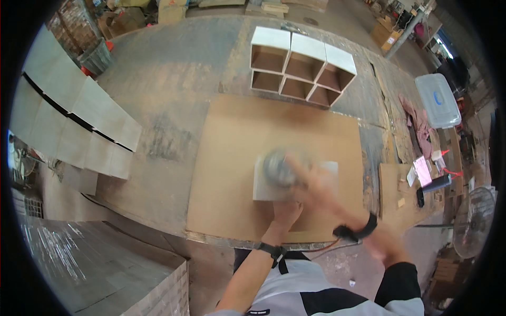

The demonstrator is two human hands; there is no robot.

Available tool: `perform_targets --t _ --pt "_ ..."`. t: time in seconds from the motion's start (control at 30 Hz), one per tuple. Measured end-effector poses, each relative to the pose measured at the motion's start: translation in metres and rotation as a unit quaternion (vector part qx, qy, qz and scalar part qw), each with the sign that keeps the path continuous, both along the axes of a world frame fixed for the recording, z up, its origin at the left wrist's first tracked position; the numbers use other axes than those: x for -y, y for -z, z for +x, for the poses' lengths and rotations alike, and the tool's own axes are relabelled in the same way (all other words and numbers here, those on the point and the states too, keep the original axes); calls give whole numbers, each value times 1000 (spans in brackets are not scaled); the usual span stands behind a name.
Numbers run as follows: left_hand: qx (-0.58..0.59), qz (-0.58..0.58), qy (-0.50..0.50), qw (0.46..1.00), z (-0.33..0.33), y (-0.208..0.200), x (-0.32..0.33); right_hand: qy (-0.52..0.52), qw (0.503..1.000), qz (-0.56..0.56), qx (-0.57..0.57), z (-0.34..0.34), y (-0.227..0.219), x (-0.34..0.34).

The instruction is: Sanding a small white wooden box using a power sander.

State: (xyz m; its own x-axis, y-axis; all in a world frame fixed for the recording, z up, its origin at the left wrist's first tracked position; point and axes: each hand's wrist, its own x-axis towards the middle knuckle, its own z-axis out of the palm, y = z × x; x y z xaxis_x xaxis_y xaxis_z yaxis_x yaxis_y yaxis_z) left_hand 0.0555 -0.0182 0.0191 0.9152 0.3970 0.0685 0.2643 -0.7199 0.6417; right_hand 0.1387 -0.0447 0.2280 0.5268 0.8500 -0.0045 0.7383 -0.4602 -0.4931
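Observation:
A white wooden box point(262, 190) lies on the brown board in front of me, its pale upper face showing. My right hand point(316, 184), smeared by motion, is closed on a round grey sander point(279, 167) that rests over the left part of that face. The sander is blurred too, so its details do not show. At the near side of the box, my left hand point(287, 212) is closed against its edge; the fingertips are partly hidden. Each wrist wears a dark band, and a thin reddish hose point(329, 246) runs beneath the right forearm.
The brown board point(221, 158) covers the middle of a worn workbench point(168, 79). White open-fronted boxes point(305, 66) stand in a block at its far side. More pale boxes point(79, 116) are stacked left. A clear plastic bin point(437, 100), pink cloth point(420, 124) and fan point(473, 221) are right.

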Motion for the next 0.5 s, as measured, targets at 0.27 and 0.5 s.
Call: perform_targets --t 0.27,0.5 --pt "51 -107 -39 992 10 -14 -4 -55 998 18 28 -12 1 -3" --pt "30 -135 -28 990 7 -12 -3 -34 997 36 64 -10 9 -5"
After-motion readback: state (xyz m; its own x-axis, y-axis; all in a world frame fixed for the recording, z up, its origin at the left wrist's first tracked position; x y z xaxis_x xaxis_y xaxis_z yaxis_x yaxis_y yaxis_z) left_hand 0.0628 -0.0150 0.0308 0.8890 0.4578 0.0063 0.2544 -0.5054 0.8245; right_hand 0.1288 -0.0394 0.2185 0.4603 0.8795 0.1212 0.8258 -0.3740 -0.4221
